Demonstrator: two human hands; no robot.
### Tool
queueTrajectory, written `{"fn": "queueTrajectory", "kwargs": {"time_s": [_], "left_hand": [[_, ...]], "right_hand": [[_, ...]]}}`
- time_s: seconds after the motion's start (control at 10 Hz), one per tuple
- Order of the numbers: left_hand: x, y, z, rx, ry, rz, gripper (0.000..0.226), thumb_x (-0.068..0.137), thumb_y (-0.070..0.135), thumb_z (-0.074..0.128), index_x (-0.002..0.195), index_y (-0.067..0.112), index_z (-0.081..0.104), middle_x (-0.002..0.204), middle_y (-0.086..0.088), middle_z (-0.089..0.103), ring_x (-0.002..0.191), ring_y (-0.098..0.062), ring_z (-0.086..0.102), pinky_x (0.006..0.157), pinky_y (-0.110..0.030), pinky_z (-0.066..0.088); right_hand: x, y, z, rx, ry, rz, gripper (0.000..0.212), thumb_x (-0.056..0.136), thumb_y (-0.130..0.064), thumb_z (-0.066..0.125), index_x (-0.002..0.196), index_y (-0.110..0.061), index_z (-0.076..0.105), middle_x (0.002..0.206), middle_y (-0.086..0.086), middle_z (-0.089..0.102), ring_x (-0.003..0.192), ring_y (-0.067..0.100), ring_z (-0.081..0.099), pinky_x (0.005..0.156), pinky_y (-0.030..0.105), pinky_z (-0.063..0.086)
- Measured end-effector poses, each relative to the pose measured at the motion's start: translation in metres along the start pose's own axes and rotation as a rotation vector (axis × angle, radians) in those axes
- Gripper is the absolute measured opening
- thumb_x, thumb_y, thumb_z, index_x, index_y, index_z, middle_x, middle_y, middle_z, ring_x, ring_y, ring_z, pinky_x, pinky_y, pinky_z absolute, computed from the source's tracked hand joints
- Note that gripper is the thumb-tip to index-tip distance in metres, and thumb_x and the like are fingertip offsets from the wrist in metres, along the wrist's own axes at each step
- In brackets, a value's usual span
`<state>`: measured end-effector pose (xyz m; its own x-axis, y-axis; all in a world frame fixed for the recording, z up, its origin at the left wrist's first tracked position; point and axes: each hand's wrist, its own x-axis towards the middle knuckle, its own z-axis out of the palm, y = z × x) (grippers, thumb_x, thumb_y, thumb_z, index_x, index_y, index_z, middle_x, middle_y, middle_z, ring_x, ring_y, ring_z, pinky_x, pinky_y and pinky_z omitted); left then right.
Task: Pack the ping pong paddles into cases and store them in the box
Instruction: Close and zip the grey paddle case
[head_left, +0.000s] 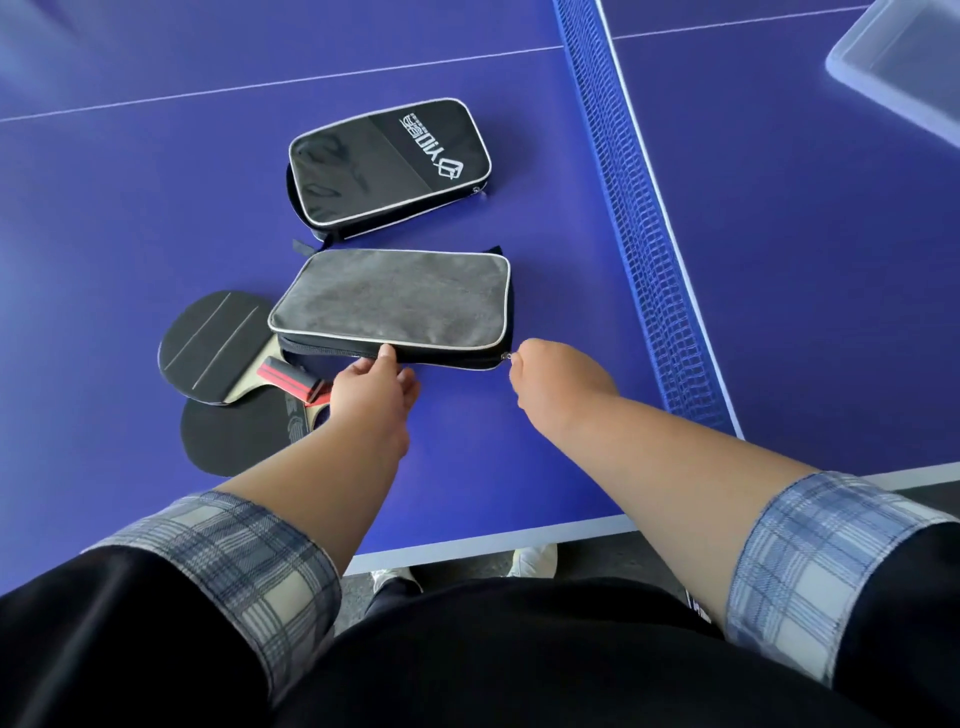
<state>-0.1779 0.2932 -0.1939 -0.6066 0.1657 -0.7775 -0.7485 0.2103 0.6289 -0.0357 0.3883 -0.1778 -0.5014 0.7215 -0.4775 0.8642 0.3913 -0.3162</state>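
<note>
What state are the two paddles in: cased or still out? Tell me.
Out. Both paddles lie bare on the table, overlapping at the handles, beside the grey case.

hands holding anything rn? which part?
Both are on the grey case: left hand pinches its near zippered edge, right hand pinches the zipper pull at the corner.

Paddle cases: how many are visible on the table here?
2. The grey case lies nearest the person, with the left hand on its front edge and the right hand at its zipper end. The black case lies beyond it. None seems hidden.
</note>
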Motion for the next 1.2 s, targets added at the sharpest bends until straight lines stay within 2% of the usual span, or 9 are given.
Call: {"fn": "queueTrajectory", "kwargs": {"time_s": [0.1,0.2,0.3,0.4,0.5,0.6,0.8,1.1,1.2], "left_hand": [[0.009,-0.009,0.005,-0.045,-0.007,-0.016,0.038,0.104,0.031,0.045,0.135,0.009,0.049,0.09,0.0,0.056,0.074,-0.012,0.058,0.071,-0.026,0.054],[-0.003,-0.019,0.015,0.009,-0.016,-0.067,0.056,0.091,0.052,0.059,0.133,0.017,0.047,0.108,-0.001,0.06,0.086,-0.016,0.067,0.067,-0.036,0.06],[-0.02,-0.031,0.027,0.222,-0.13,-0.101,0.065,0.081,0.052,0.074,0.123,0.016,0.041,0.109,-0.006,0.064,0.085,-0.023,0.072,0.059,-0.036,0.061],[-0.023,-0.034,0.032,0.39,-0.164,-0.091,0.06,0.082,0.042,0.077,0.121,0.007,0.048,0.1,-0.008,0.071,0.068,-0.023,0.075,0.054,-0.031,0.06],[-0.02,-0.035,0.033,0.463,-0.211,-0.094,0.049,0.086,0.034,0.074,0.12,0.01,0.047,0.097,-0.006,0.074,0.066,-0.022,0.076,0.07,-0.041,0.063],[-0.02,-0.034,0.032,0.506,-0.239,0.043,0.042,0.091,0.031,0.068,0.118,0.017,0.04,0.099,-0.006,0.071,0.071,-0.019,0.073,0.072,-0.037,0.063],[-0.005,-0.033,0.011,0.399,-0.204,0.059,0.04,0.097,0.028,0.058,0.131,0.023,0.037,0.094,-0.007,0.06,0.061,-0.021,0.061,0.082,-0.043,0.061],[0.015,-0.04,-0.006,0.388,-0.153,0.072,0.051,0.1,0.037,0.053,0.146,0.032,0.033,0.094,-0.002,0.048,0.064,-0.016,0.048,0.08,-0.038,0.06],[0.016,-0.039,-0.013,0.447,-0.113,0.078,0.049,0.1,0.039,0.049,0.146,0.036,0.031,0.097,0.002,0.05,0.079,-0.017,0.053,0.084,-0.039,0.059]], "right_hand": [[0.002,-0.002,0.005,0.048,-0.065,0.031,0.025,0.099,-0.012,0.044,0.074,-0.017,0.044,0.076,0.004,0.051,0.073,0.03,0.047,0.059,0.032,0.036],[-0.002,-0.007,0.008,0.092,-0.144,-0.048,0.018,0.092,-0.007,0.049,0.075,-0.013,0.048,0.081,0.006,0.06,0.077,0.032,0.054,0.063,0.037,0.043],[-0.011,-0.009,0.005,0.099,-0.161,-0.172,0.013,0.094,-0.015,0.042,0.087,-0.015,0.053,0.09,0.006,0.065,0.082,0.031,0.059,0.069,0.041,0.049],[-0.019,-0.001,0.009,0.071,-0.167,-0.22,0.01,0.094,-0.018,0.043,0.087,-0.02,0.049,0.085,0.001,0.063,0.079,0.03,0.06,0.066,0.039,0.049],[-0.024,0.012,0.012,0.013,-0.136,-0.215,0.011,0.098,-0.021,0.041,0.087,-0.02,0.044,0.075,0.0,0.057,0.072,0.031,0.056,0.056,0.036,0.042],[-0.017,0.029,0.004,-0.037,-0.065,-0.105,0.015,0.101,-0.022,0.038,0.089,-0.015,0.043,0.07,0.001,0.046,0.071,0.033,0.047,0.058,0.035,0.032],[0.013,0.065,-0.005,-0.022,0.043,0.091,0.011,0.098,-0.008,0.041,0.091,-0.012,0.05,0.08,0.009,0.058,0.07,0.03,0.048,0.05,0.03,0.025],[0.013,0.062,0.015,0.038,-0.005,0.141,0.033,0.101,-0.014,0.042,0.07,-0.021,0.033,0.078,0.004,0.054,0.078,0.029,0.053,0.065,0.035,0.041],[0.004,0.056,0.019,0.057,-0.106,0.038,0.02,0.1,-0.019,0.04,0.091,-0.014,0.057,0.094,0.008,0.066,0.08,0.03,0.056,0.07,0.038,0.047]]}}
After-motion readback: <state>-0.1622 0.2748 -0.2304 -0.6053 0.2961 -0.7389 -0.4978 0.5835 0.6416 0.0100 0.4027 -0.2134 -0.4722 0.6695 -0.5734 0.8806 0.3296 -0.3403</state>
